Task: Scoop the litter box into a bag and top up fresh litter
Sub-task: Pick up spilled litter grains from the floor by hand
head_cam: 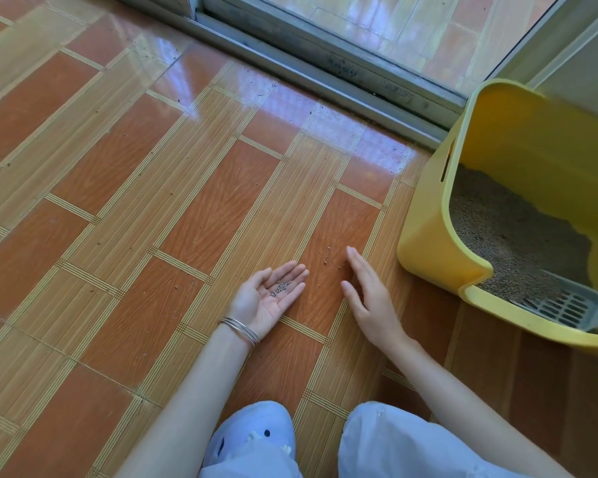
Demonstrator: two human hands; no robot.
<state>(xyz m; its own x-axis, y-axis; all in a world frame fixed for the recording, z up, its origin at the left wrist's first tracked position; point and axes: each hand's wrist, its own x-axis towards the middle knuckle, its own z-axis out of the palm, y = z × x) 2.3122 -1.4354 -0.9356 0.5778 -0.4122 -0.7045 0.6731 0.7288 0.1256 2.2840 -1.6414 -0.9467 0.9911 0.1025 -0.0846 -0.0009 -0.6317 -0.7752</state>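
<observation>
Hands: both lie low over the floor, a little apart, neither gripping anything.
Left hand (273,300): palm up, fingers straight and together, back of the hand on or just above the floor. A small cluster of grey litter granules (281,288) rests on the fingers.
Left wrist: thin silver bangles (240,330).
Right hand (368,294): fingers straight and together, hand turned on its edge, little-finger side towards the floor. Whether it touches the floor is hard to tell.
Between the hands: a few dark crumbs (328,257) scattered on the floor, too small to identify surely.
Floor (152,201): glossy tiles in orange and tan, printed like wood.
Litter box (425,236): to the right of the right hand, close to it but not touching. Bright yellow plastic, high rounded walls, a lower front lip, a narrow slot in its left wall. The frame edge cuts off its right side.
Litter (508,229): grey-brown grains, piled higher at the back left corner.
Scoop (567,307): grey, slotted, lying in the litter by the front lip. Its handle end is hidden behind the rim.
Beyond: a metal sliding-door track (325,74) with dirt in it, glass above.
Bottom edge: a pale blue slipper (252,439) and a pale trouser leg (394,443), both cut off.
</observation>
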